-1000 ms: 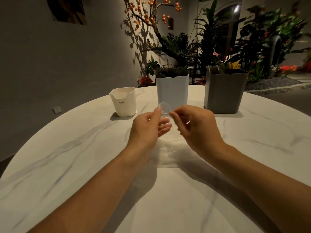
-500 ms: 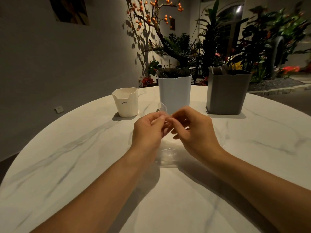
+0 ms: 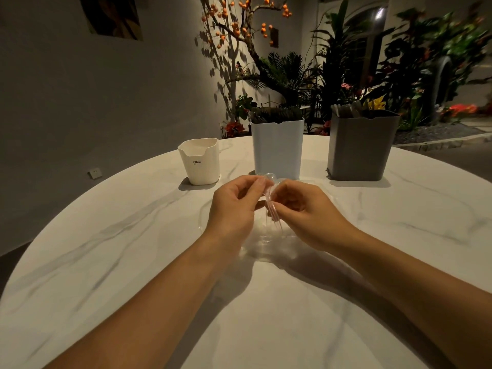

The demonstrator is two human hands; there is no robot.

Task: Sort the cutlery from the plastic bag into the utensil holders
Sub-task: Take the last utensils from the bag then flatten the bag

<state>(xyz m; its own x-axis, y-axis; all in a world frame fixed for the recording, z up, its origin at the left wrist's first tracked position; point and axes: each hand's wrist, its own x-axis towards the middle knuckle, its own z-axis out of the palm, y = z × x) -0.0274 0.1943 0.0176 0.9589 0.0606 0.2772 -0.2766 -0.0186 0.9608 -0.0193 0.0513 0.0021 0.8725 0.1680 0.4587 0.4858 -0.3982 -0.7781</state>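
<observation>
We see a round marble desk carrying three holders along its far side: a grey holder on the right with pale utensil ends showing at its rim, a light blue holder in the middle with dark tops showing above it, and a short cream holder on the left whose contents we cannot make out. Nearer to us, the clear plastic bag lies flat on the desk, under and between the two hands.

We judge the step in hand to be separating clear plastic cutlery taken from the bag, before any piece goes to a holder. What looks like a rounded spoon bowl shows just above the fingertips, in front of the blue holder; how many pieces are in the bunch we cannot tell.

The left hand has its fingers curled, pinching the upper part of the cutlery. The right hand likewise has fingers bent inward, gripping the handles from the other side. Neither hand is relaxed.

Next, we think one piece must be eased free without snapping it, identified, then carried to the matching holder.
</observation>
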